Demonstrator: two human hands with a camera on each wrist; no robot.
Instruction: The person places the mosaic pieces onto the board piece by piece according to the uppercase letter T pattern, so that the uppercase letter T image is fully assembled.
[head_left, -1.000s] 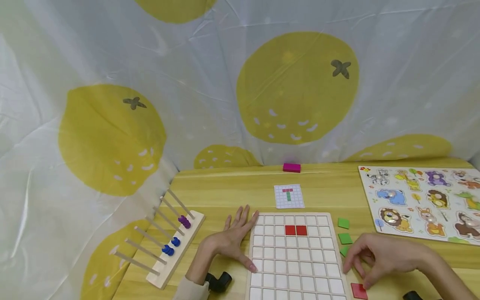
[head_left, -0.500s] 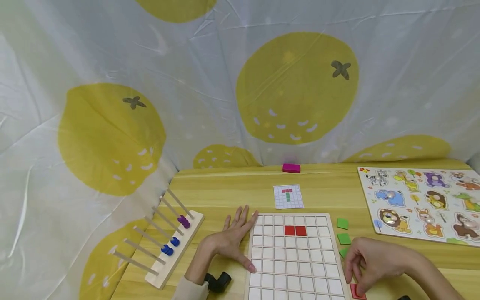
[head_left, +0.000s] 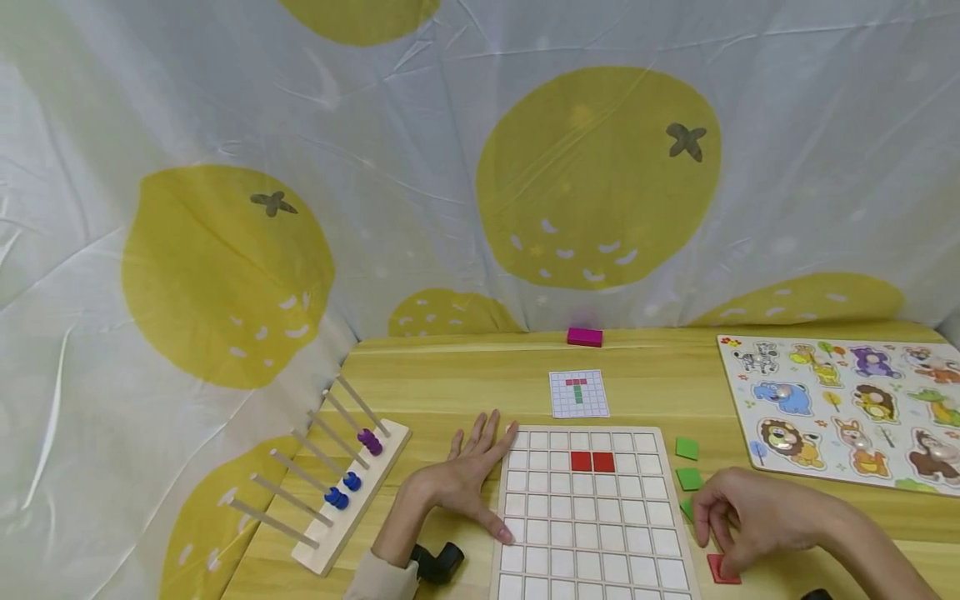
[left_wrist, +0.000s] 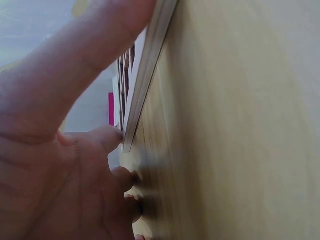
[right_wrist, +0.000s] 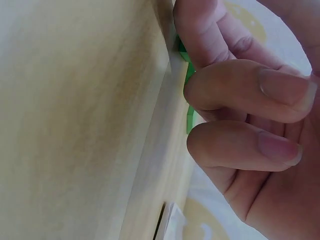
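My left hand lies spread at the left edge of a wooden grid board, thumb and forefinger touching its rim. In the left wrist view the thumb reaches to the board's edge. Two red square tiles sit side by side in the board's second row. To the right of the board, my right hand has curled fingers and grips a third red tile at the table, thumb on it. The right wrist view shows curled fingers; that tile is hidden there.
Green tiles line the board's right side. A pattern card with a red and green T lies behind it, then a magenta block. An animal knob puzzle stands right, a peg rack with beads left.
The right hand's thumb has come further onto the red tile, and the tile has shifted slightly away from the front edge. The left hand has stayed on the board.
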